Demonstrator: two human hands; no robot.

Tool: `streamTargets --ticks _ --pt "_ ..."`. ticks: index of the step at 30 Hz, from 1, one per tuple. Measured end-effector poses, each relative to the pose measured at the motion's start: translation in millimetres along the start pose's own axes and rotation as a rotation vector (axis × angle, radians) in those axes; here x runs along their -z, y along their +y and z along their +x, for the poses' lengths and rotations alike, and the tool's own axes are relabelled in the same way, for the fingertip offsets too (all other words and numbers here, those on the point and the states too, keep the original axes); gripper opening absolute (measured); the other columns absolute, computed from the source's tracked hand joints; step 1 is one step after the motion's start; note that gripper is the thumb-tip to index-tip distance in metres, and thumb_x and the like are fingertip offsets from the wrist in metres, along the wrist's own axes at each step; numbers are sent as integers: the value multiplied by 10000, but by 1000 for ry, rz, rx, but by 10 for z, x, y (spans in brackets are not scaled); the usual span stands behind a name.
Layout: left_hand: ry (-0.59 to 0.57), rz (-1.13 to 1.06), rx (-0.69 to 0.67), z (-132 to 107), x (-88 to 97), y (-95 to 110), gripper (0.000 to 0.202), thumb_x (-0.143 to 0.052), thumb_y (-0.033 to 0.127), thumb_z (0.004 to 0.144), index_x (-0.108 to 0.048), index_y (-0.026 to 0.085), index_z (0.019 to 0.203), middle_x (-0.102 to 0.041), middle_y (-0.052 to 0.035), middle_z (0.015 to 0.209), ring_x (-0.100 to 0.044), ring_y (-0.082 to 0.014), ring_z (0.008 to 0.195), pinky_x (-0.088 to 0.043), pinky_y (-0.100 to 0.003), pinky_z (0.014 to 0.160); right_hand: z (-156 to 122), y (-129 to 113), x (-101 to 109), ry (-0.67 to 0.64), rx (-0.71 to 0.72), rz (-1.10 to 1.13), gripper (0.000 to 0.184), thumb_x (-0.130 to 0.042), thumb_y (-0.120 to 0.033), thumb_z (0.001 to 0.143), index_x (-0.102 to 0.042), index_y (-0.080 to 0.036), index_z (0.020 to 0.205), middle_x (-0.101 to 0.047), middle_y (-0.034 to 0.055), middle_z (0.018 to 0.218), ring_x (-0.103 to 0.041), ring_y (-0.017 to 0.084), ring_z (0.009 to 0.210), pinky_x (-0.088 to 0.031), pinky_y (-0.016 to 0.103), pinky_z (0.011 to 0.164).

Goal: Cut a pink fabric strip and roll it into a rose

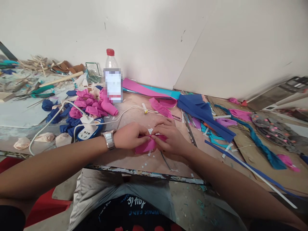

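Fabric (145,146), pink, pinched by left hand (130,136) and right hand (169,137), red-capped bottle (111,62) behind, contents unclear

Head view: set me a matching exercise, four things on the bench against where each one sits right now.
Things:
1. red-capped bottle
2. power strip
3. pink piece
4. dark blue sheet

Places:
A. pinched between the left hand and the right hand
B. upright near the wall
C. flat, to the right of the hands
D. left of the left hand, with a white plug in it

Pairs: 1-B, 2-D, 3-A, 4-C.
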State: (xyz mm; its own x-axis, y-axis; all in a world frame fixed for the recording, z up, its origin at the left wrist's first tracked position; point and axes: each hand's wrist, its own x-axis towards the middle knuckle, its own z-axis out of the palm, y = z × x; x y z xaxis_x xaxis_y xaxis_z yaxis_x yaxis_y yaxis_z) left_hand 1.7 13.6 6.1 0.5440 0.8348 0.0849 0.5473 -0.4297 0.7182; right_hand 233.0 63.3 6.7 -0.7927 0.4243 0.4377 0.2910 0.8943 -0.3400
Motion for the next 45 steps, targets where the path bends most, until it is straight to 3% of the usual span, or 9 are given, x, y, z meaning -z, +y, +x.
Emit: streamTargets --ticks 5,9,14,20,25,32,36,45 --pt "-19 -75 59 4 4 -62 333 -536 336 984 -641 154 725 -520 38 597 -405 -101 554 -281 -268 552 11 -3 10 41 36 -37 64 -645 -221 961 -703 -227 934 -779 35 913 -657 264 1020 -396 485 985" --pt "-50 -167 82 25 15 -76 365 -539 405 989 -677 144 773 -466 46 600 -370 -98 566 -288 -260 562 8 12 1 100 80 -50 60 -686 -221 953 -742 -240 964 -787 28 886 -676 244 977 -412 463 957" --pt "-80 -261 85 54 46 -65 315 -563 377 962 -706 133 823 -478 42 619 -392 -101 583 -320 -248 572 0 34 -5 158 153 -101 56 -727 -205 938 -757 -251 928 -794 7 848 -698 232 956 -409 459 953" --pt "-13 -273 127 59 39 -67 451 -549 508 995 -640 149 738 -482 31 619 -408 -107 580 -331 -249 556 -4 19 0 167 146 -124 70 -720 -213 950 -764 -256 915 -799 5 854 -704 232 960 -436 459 933" --pt "-19 -265 81 60 29 -62 379 -536 438 997 -689 144 814 -566 22 648 -451 -104 588 -339 -245 571 -10 7 -9 148 115 -105 46 -718 -253 957 -763 -259 951 -805 9 869 -700 237 967 -451 452 926" --pt "128 -27 43 2 5 61 305 -538 364 992 -744 170 879 -714 -8 749 -576 -132 667 -379 -276 659 -2 -4 -16 137 55 -86 50 -715 -227 945 -749 -258 925 -811 3 911 -695 247 1018 -387 485 1007" --pt "188 143 25 -21 -27 106 312 -535 364 998 -746 171 874 -715 -26 730 -575 -143 644 -359 -285 648 -7 2 -30 146 5 -65 53 -706 -222 941 -739 -256 919 -810 7 917 -685 264 1069 -376 494 1034" --pt "201 421 39 -21 -60 135 311 -517 383 1038 -762 203 972 -753 -57 803 -658 -198 735 -314 -300 627 -18 35 -50 146 -78 22 35 -696 -255 954 -722 -232 946 -761 42 940 -664 267 1059 -436 467 987"
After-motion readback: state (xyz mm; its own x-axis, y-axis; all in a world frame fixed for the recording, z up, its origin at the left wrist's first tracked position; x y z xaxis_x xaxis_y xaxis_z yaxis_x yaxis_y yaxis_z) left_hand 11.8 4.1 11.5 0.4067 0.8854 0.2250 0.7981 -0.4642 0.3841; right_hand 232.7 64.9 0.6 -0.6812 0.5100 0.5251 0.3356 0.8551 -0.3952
